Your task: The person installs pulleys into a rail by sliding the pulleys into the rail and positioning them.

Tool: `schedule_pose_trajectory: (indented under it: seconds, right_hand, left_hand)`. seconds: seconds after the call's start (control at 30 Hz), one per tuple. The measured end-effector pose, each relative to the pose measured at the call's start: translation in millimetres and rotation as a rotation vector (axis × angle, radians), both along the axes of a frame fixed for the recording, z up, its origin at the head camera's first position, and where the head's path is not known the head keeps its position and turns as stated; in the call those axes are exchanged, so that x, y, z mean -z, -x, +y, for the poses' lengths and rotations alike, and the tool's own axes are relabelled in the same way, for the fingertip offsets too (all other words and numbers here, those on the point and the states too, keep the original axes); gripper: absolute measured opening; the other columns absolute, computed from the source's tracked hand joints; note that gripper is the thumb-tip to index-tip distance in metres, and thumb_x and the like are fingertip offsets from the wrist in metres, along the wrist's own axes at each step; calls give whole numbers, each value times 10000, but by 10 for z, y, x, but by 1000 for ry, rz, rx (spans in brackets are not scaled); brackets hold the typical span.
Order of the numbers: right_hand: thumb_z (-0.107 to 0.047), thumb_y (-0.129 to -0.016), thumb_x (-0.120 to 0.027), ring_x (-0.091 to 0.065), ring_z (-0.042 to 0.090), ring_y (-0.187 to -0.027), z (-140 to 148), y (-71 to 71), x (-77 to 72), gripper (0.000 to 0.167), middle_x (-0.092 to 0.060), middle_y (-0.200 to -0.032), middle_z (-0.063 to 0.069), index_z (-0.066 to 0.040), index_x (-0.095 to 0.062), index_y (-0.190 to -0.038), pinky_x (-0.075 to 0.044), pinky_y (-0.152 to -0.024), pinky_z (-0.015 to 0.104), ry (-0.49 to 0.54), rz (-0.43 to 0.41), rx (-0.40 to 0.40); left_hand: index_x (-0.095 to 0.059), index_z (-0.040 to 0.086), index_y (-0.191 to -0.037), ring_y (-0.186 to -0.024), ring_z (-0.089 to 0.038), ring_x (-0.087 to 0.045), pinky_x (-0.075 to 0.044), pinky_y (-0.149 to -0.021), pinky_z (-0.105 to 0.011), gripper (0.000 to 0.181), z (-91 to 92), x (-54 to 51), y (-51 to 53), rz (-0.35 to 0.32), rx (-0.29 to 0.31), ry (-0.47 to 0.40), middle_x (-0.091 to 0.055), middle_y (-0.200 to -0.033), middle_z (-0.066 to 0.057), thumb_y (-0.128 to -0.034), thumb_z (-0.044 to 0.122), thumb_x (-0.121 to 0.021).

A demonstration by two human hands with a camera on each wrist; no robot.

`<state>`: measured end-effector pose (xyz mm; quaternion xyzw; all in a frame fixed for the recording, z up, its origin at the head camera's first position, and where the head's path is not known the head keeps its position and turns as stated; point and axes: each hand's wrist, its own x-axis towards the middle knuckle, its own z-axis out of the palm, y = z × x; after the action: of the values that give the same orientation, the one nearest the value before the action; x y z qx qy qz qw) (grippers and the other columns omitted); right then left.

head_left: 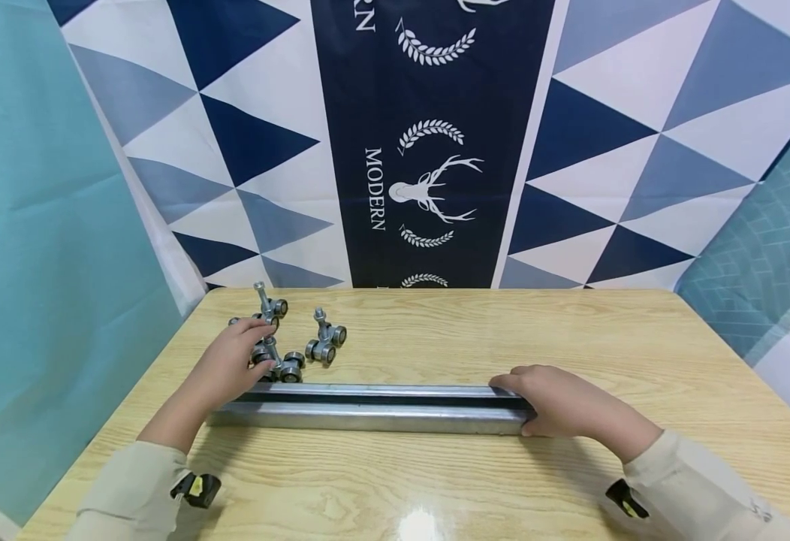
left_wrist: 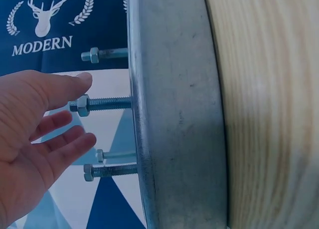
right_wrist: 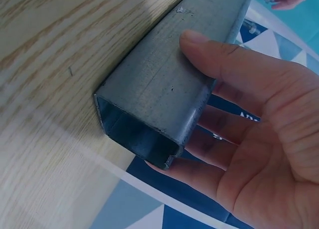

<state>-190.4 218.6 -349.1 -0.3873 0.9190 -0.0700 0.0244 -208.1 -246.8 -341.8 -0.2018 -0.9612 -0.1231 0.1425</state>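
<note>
A galvanized steel C-shaped rail (head_left: 381,418) lies crosswise on the table, its slot facing up. At its right end my right hand (head_left: 560,402) grips it, thumb on the near side wall and fingers round the far side; the open square end (right_wrist: 137,131) shows in the right wrist view. My left hand (head_left: 233,357) reaches over the rail's left end, among several wheeled trolleys (head_left: 291,372) with upright bolts. Thumb and fingers are spread around a bolt with a nut (left_wrist: 102,104) in the left wrist view; contact with it cannot be made out.
A separate roller trolley (head_left: 328,353) stands behind the rail, right of the group. The wood-grain table (head_left: 395,481) ends at a patterned cloth backdrop (head_left: 429,150). Teal cloth (head_left: 50,225) hangs on the left side.
</note>
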Motion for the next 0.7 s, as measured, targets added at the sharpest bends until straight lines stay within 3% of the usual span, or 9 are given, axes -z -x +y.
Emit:
schedule_pose_trajectory:
  seconds: [0.13, 0.37, 0.7]
  right_hand:
    - [-114, -624, -895, -591, 118, -812, -1, 5, -10, 654, -637, -932, -5, -6, -629, -1212, -515, -706, 362, -5, 0, -2]
    - [-123, -634, -893, -607, 137, -830, 1, -4, -16, 664, -643, -948, 9, -5, -633, -1233, -522, -714, 367, -11, 11, -7]
    - [-113, -633, -889, -617, 162, -841, 4, -16, -15, 675, -642, -953, 29, 6, -626, -1243, -526, -724, 378, -16, 22, -14]
  left_hand:
    - [-594, -57, -1256, -1100, -418, -568, -470, -898, -538, 483, -8, -11, 79, -60, -27, -9, -559, -1243, -269, -834, 112, -759]
    - [-680, -18, -1092, -801, -225, -637, -529, -712, -426, 297, -5, -58, 193, -121, -29, -6, -658, -997, -146, -842, 126, -748]
    - [-720, 7, -954, -737, -197, -645, -539, -698, -410, 170, 29, -148, 282, -152, -6, -2, -682, -875, -91, -796, 47, -768]
